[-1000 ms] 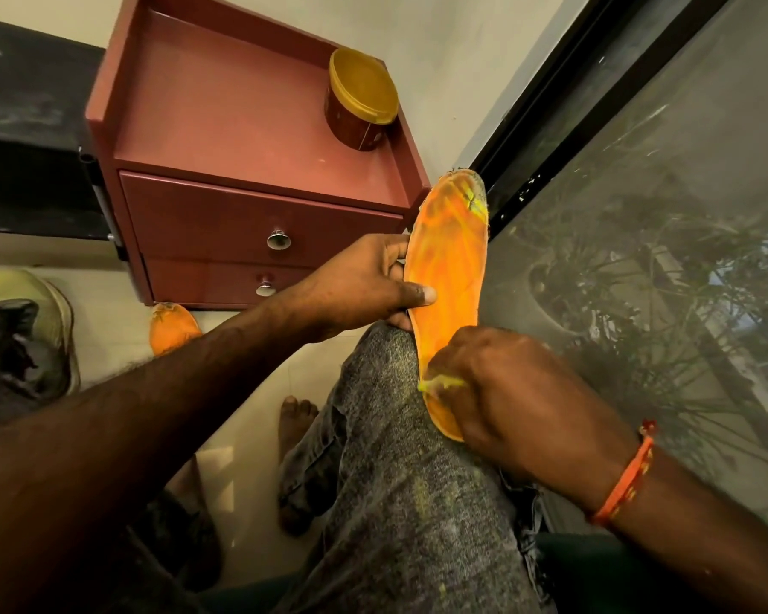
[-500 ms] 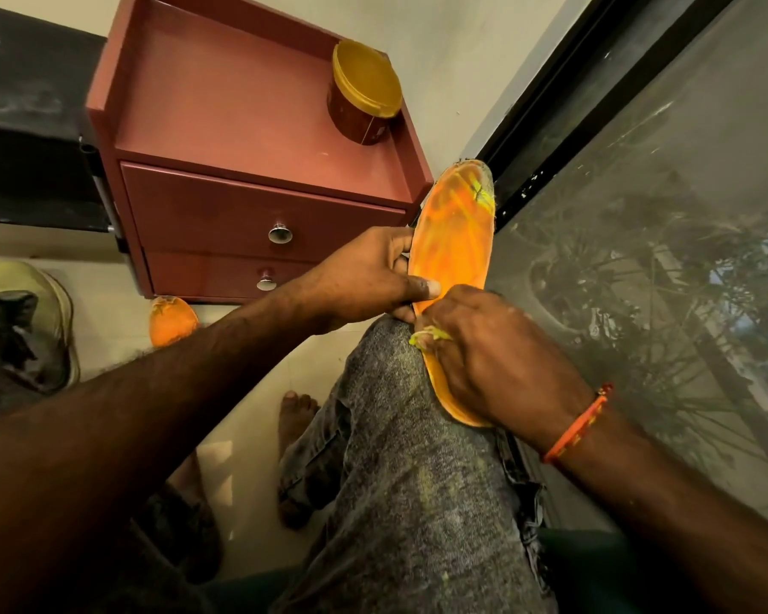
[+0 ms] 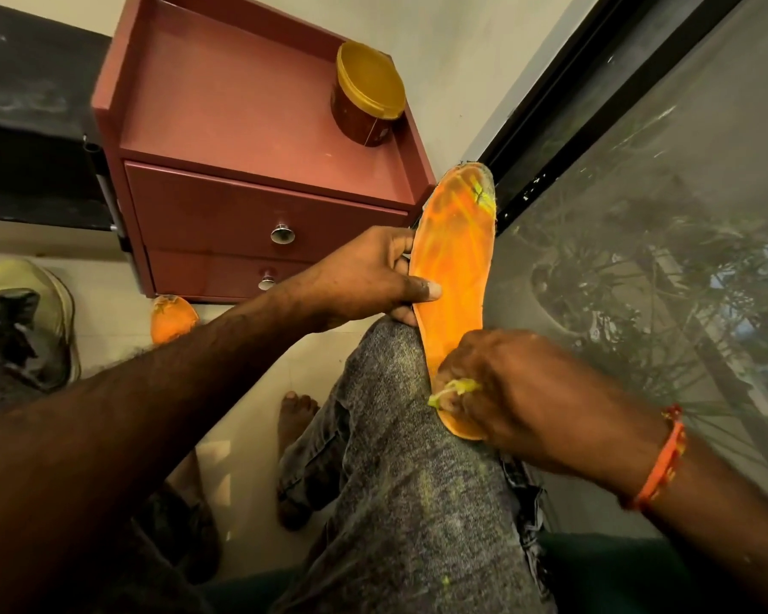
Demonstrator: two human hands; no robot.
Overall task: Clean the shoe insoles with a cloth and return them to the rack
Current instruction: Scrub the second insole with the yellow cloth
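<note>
**Insole held on the knee, cloth pressed at the heel end**

Head view. I see the orange insole [image 3: 455, 277] lying lengthwise on the raised knee in grey jeans [image 3: 400, 458], toe end pointing up toward the dark window frame [image 3: 595, 86]. Left hand [image 3: 369, 277]: grip closed on the insole's left edge, thumb flat across the orange face, fingers curled behind. Right hand [image 3: 515, 387]: fingers curled down over the heel end, pinching a small yellow-green cloth [image 3: 455, 389] against the insole; only a scrap of cloth shows between the fingers. Orange thread band [image 3: 659, 463] on the right wrist.

A second orange insole [image 3: 171, 316] lies on the pale floor [image 3: 107, 303] just below the red drawer cabinet [image 3: 240, 126], partly hidden by the left forearm. Round tub with a yellow lid [image 3: 369, 88] stands tilted in view on the cabinet's top tray, back right corner. A pale green shoe [image 3: 27, 316] sits at the far left edge. One bare foot [image 3: 296, 418] rests on the floor beside the knee.
</note>
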